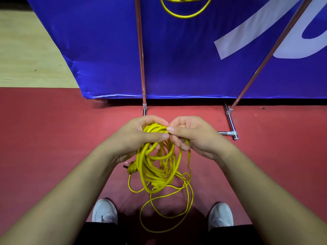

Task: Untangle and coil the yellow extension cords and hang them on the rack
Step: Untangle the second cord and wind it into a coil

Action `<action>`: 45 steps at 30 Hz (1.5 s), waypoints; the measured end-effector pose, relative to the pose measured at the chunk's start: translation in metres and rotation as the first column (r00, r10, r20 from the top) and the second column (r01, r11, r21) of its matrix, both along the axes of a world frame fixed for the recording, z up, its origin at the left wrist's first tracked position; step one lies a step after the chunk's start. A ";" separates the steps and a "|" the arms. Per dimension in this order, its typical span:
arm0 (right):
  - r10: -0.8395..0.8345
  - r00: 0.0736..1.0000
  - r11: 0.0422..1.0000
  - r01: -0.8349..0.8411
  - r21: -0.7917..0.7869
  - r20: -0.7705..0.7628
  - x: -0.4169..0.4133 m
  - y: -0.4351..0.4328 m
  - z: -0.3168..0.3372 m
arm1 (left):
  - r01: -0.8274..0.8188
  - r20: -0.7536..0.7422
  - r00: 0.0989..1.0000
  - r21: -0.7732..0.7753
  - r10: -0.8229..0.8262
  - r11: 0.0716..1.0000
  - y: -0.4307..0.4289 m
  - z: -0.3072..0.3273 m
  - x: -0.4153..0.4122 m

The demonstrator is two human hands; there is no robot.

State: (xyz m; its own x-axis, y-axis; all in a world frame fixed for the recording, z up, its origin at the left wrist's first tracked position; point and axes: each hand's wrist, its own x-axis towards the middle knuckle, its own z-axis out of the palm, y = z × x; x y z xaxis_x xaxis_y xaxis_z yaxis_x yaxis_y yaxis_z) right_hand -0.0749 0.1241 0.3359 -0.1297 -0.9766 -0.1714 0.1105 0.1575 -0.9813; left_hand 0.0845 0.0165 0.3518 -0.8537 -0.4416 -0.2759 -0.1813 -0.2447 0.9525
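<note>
Progress looks partial: one yellow coil (185,9) already hangs on the rack (140,50) at the top of the view, in front of the blue banner (194,59), while a second cord (155,172) is a loose tangle held between the person's hands, its lower loops trailing onto the red floor (53,138). The left hand (139,137) grips the gathered loops with fingers curled round them, and the right hand (192,137) pinches a strand just beside it. By this showing, that cord has yet to be untangled, coiled and hung.
</note>
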 end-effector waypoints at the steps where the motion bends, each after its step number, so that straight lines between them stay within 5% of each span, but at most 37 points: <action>1: -0.005 1.000 1.000 0.006 0.005 -0.018 -0.004 0.001 0.000 | -0.037 0.002 0.999 0.013 0.037 0.999 -0.001 0.000 -0.001; 7: -0.070 0.957 0.994 0.090 0.057 -0.280 -0.033 0.017 -0.013 | -0.227 -0.005 0.973 0.135 0.229 0.965 -0.016 -0.004 0.001; 12: -0.079 0.924 0.995 0.096 0.027 -0.373 -0.037 0.017 0.001 | -0.158 0.071 0.985 -0.017 0.159 0.987 -0.020 -0.008 0.005; 15: 0.009 0.877 0.997 0.027 0.068 -0.480 -0.029 0.015 0.008 | -0.123 0.068 0.990 0.027 0.121 0.992 -0.015 -0.007 0.004; 18: 0.075 0.885 0.994 -0.029 0.105 -0.460 -0.013 0.009 0.013 | -0.062 0.043 0.997 0.108 0.058 0.992 -0.002 -0.005 0.001; 22: 0.126 0.961 0.983 -0.087 0.162 -0.247 -0.004 0.007 0.024 | -0.056 0.039 0.998 -0.080 0.059 0.995 0.002 -0.007 0.001; 29: 0.053 0.995 0.988 -0.065 0.140 0.090 -0.012 0.007 0.023 | 0.025 0.005 1.000 -0.185 -0.024 0.982 0.004 -0.004 0.000; 35: 0.033 0.962 0.996 -0.008 0.094 -0.270 -0.028 0.011 -0.004 | -0.185 -0.182 0.955 0.244 0.232 0.952 -0.015 -0.001 0.000; 41: -0.250 0.949 0.968 0.251 -0.020 -0.194 -0.037 0.015 -0.009 | -0.072 -0.083 0.993 0.178 0.087 0.981 -0.010 -0.004 0.004; 45: -0.177 0.921 0.984 0.161 -0.075 -0.347 -0.023 0.010 0.011 | -0.057 -0.111 0.990 0.254 0.088 0.965 -0.010 -0.002 0.003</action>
State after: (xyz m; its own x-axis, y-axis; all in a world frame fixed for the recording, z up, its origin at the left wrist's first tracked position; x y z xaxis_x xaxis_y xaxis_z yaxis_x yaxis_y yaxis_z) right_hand -0.0977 0.1344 0.3474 -0.3371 -0.9405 -0.0415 -0.2213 0.1220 -0.9675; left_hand 0.0877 0.0062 0.3500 -0.8555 -0.4339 -0.2825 -0.0420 -0.4857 0.8731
